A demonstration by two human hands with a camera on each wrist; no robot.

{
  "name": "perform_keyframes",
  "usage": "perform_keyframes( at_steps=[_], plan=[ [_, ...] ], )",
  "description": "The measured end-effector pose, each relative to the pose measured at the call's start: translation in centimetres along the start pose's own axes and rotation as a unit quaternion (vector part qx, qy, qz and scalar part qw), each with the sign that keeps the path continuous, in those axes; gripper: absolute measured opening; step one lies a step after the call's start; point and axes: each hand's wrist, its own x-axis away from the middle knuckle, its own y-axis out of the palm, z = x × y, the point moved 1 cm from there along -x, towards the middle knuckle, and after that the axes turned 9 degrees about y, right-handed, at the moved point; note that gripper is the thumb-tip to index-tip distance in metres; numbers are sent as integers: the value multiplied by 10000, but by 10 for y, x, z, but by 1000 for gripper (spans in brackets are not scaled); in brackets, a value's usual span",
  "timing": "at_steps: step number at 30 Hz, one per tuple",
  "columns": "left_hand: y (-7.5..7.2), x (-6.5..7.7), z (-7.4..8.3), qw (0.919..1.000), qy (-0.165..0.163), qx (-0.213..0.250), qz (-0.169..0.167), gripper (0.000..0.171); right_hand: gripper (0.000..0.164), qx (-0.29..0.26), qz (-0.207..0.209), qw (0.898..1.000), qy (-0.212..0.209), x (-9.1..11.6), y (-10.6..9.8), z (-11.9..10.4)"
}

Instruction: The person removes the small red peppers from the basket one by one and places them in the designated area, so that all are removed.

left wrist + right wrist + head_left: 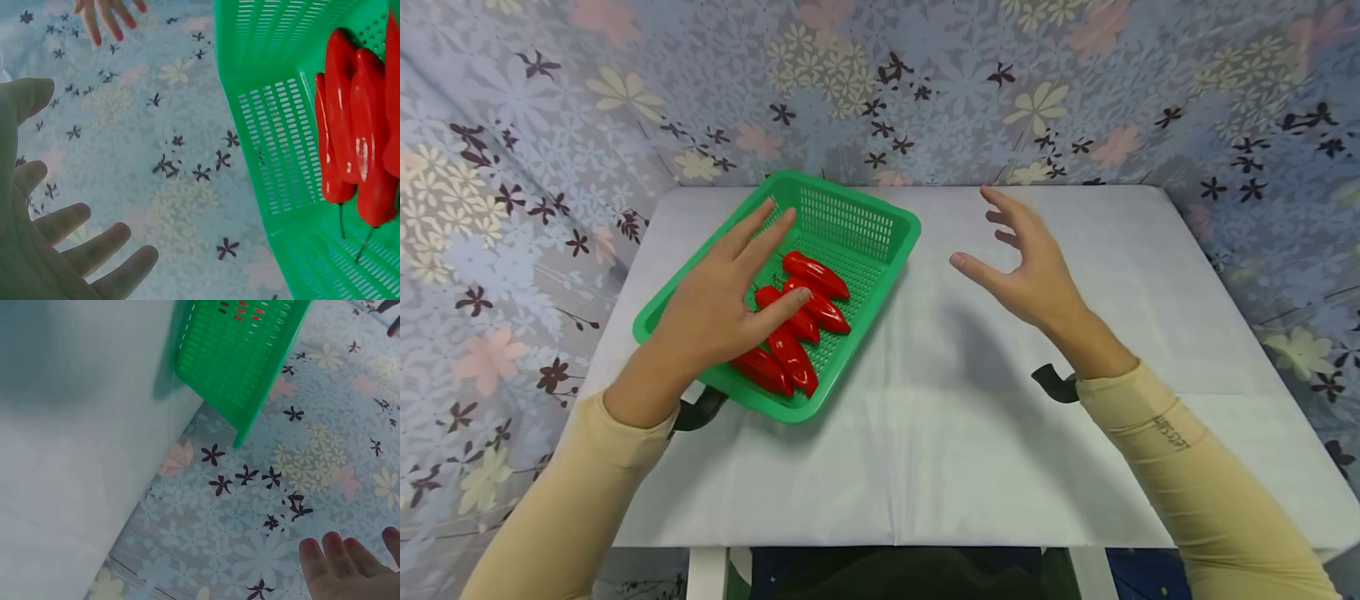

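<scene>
Several glossy red peppers [790, 354] lie inside a green plastic basket [868, 329] on the left half of the table. In the head view my left hand [718, 287] is over the basket's left side, fingers spread and holding nothing; it hides part of the basket and some of the peppers. The left wrist view shows that hand [75, 231] apart from the basket [275, 137], with thin dark stems on some peppers [369, 144]. Over the table to the right of the basket, my right hand [1033, 271] is raised with loosely extended fingers and holds nothing.
A white cloth covers the table [925, 467]. Flower-patterned fabric [955, 92] hangs behind it and at both sides. A dark curved piece [1056, 383] sticks out by the right wrist, and another [700, 410] by the left wrist, close to the basket's near end.
</scene>
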Motion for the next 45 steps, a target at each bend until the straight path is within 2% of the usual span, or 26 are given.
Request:
perform_keyframes(
  at_steps=[6,13,18,25,29,35,41,45],
  plan=[
    [-5,16,-15,9969,-621,489,-55,78,73,-446,-219,9986,185,0,8,4],
    [-10,39,-37,9938,-886,538,396,72,66,-1021,-380,9934,348,-3,16,12],
    [-12,53,-50,9909,-1082,557,572,68,65,-1172,-478,9902,583,-4,21,20],
    [-9,76,-77,9871,-1139,659,911,64,61,-1436,-600,9847,787,-6,28,27],
    [-7,91,-92,9850,-1285,658,943,61,61,-1442,-668,9836,852,-7,33,30],
    [0,114,-109,9783,-1722,635,960,55,60,-1487,-731,9816,954,-7,38,34],
    [6,127,-116,9681,-2170,799,962,49,58,-1574,-712,9798,1009,-8,41,36],
    [9,131,-118,9667,-2237,844,909,46,57,-1741,-719,9761,1085,-11,42,36]
  ],
)
